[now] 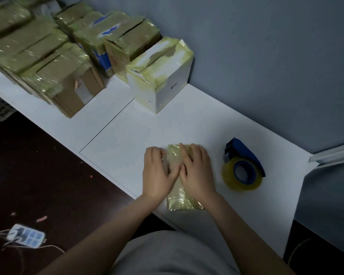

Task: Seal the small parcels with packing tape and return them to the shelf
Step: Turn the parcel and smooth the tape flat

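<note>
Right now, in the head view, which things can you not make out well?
Head view only:
Small parcel: its top lies mostly under the left hand and right hand; seam hidden.
Left hand: its fingertips bend out of sight; grip unclear.
Brown parcels, top left: blurred and cut by the frame edge.
White box: its print is too small to read.
Power strip on the floor: blurred.

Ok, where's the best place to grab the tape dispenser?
Take the tape dispenser by its blue frame, from above with the right hand, the nearer one. It seems to lie on its side, and the frame sticks out past the roll toward the wall, clear of the sticky tape.
</note>
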